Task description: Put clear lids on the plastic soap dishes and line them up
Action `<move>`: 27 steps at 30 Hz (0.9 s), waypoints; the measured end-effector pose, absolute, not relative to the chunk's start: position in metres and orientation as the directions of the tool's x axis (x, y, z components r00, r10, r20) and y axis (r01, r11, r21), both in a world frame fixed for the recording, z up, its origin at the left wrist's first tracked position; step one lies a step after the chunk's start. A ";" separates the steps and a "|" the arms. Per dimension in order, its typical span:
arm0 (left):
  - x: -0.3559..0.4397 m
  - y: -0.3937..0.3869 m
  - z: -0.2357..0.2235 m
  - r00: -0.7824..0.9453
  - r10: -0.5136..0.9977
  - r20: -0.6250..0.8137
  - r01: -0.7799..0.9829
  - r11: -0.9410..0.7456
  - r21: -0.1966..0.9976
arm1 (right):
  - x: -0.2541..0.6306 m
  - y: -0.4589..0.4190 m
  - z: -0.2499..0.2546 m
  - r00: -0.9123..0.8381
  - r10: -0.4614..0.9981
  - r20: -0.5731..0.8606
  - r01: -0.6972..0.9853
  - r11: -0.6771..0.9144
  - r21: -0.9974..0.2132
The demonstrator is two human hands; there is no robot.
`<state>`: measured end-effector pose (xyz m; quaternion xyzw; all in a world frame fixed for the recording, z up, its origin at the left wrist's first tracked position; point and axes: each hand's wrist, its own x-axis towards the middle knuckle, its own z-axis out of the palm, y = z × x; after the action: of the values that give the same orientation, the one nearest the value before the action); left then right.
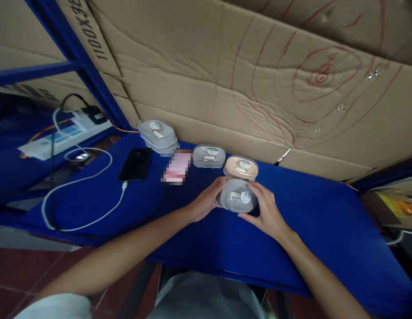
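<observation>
My left hand (pixel 208 202) and my right hand (pixel 268 209) close round the two sides of a grey oval plastic box (pixel 238 203) with a clear lid. On that lid are a round white sticker and a small white bar. Its left edge shows a second rim, but I cannot tell whether another box lies beneath. Just behind it stands a peach-coloured oval box (pixel 232 167) of the same shape. A grey oval box (pixel 201 158) is to the left of that one.
Stacked grey boxes (pixel 158 137) stand at the back left by the cardboard wall (pixel 179 75). Near them lie a black phone (pixel 135 165) on a white cable (pixel 112 216) and a blurred-out pink item (pixel 178 167). A power strip (pixel 64 138) sits further left on the blue table (pixel 312 230).
</observation>
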<state>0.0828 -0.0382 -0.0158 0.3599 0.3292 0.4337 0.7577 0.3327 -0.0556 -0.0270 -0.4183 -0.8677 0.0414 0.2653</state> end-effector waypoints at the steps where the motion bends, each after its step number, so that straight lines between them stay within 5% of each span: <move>1: 0.083 -0.039 -0.015 0.396 0.900 -0.185 -0.408 0.353 0.842 | 0.333 -0.055 -0.027 -0.514 0.738 0.439 0.703 0.655 -0.277; 14: 0.088 -0.066 0.008 0.243 0.963 0.117 -0.362 -0.022 0.932 | 0.333 -0.063 -0.029 -0.437 0.650 0.621 0.714 0.671 -0.201; 21: 0.087 -0.067 0.005 0.234 0.962 0.141 -0.298 -0.067 0.952 | 0.329 -0.066 -0.024 -0.361 0.731 0.579 0.654 0.641 -0.401; 27: 0.089 -0.064 0.002 0.266 0.961 0.074 -0.341 0.022 0.940 | 0.325 -0.068 -0.028 -0.425 0.695 0.580 0.655 0.678 -0.333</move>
<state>0.0890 -0.0643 0.0017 0.4771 0.3252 0.5113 0.6366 0.3253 -0.0682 -0.0278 -0.4001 -0.8437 0.0279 0.3568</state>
